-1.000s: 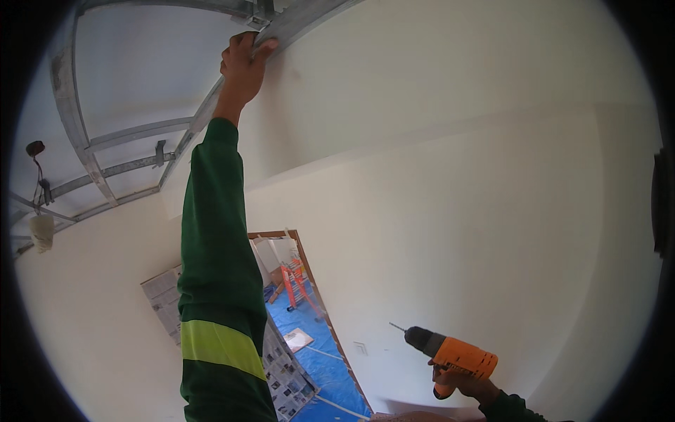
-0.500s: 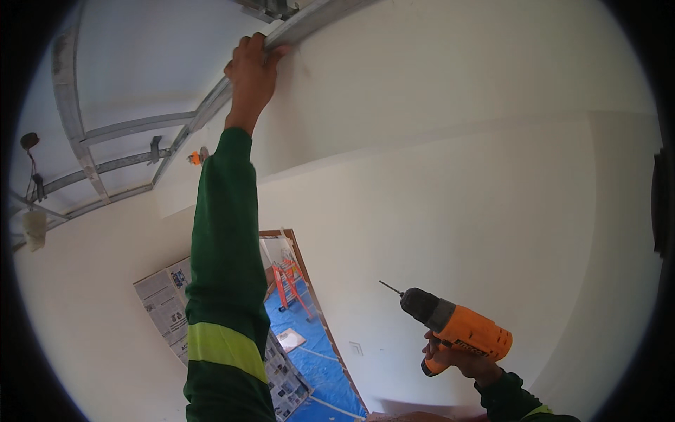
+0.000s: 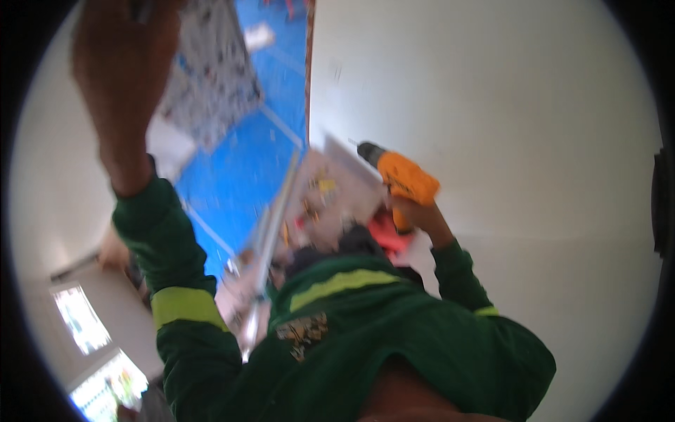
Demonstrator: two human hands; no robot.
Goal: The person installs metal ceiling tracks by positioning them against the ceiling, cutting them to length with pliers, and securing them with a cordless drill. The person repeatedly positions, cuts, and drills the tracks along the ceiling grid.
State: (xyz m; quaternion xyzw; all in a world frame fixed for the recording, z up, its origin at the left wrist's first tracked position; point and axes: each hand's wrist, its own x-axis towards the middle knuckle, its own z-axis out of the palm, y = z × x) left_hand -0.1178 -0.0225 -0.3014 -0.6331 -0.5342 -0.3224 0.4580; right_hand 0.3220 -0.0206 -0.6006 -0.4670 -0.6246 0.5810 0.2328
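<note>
My right hand (image 3: 416, 214) is closed around the grip of an orange and black drill (image 3: 408, 176). The drill stands off the white wall, and its bit points up and to the left. At the upper left, my left hand (image 3: 126, 70) is raised close to the view and smeared by motion. The top edge cuts off its fingers, so what they touch is hidden. Green sleeves with a yellow-green band cover both arms.
Below me is a board-like surface (image 3: 344, 184) with small blurred items and a long metal strip (image 3: 275, 218) at its left. Blue sheeting (image 3: 232, 176) covers the floor. A newspaper-covered panel (image 3: 211, 77) stands at the upper left; bright windows (image 3: 81, 316) show at lower left.
The view has tipped from the ceiling frame down to my body and the floor. My left hand, earlier gripping the metal channel, now shows at upper left. The drill stays in my right hand.
</note>
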